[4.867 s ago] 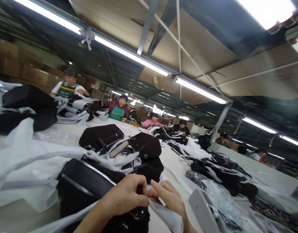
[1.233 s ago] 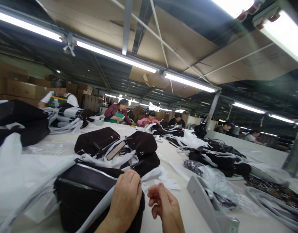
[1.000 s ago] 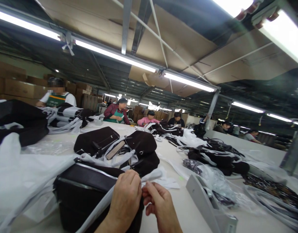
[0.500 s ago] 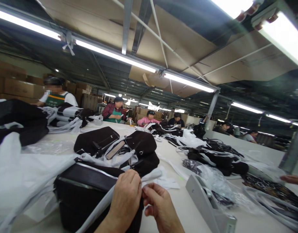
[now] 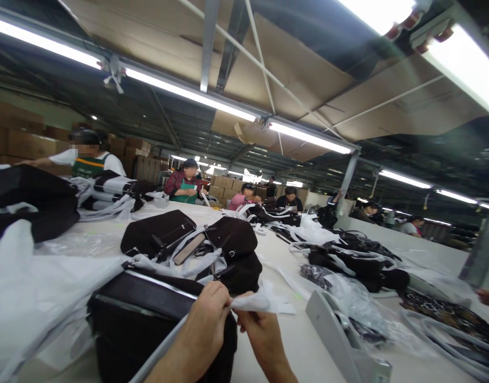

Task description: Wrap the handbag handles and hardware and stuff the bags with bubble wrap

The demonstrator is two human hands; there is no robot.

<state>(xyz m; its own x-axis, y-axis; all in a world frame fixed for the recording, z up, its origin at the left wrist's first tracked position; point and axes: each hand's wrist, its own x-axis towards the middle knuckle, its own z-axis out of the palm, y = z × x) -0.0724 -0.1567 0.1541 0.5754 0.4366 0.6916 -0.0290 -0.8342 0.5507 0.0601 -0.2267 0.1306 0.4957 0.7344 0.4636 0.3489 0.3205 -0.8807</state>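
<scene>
Right in front of me a dark bag stands on the white table, with a white-wrapped strap running over its front. My left hand is closed in a pinch at the bag's right top corner, on the near end of a white tissue paper strip. Just to the right, my right hand is closed on the same paper from below; the paper covers its fingertips. The free end of the paper spreads out to the right.
Behind lie more dark bags with wrapped straps. A grey tape-dispenser-like holder stands to the right, beside clear plastic wrapping. White sheeting lies left. Several co-workers are across the table; another person's hand shows at the right edge.
My right hand has turned and risen behind the paper, its fingers now hidden by it. The paper strip is lifted and bunched. A co-worker at far left has stretched an arm out.
</scene>
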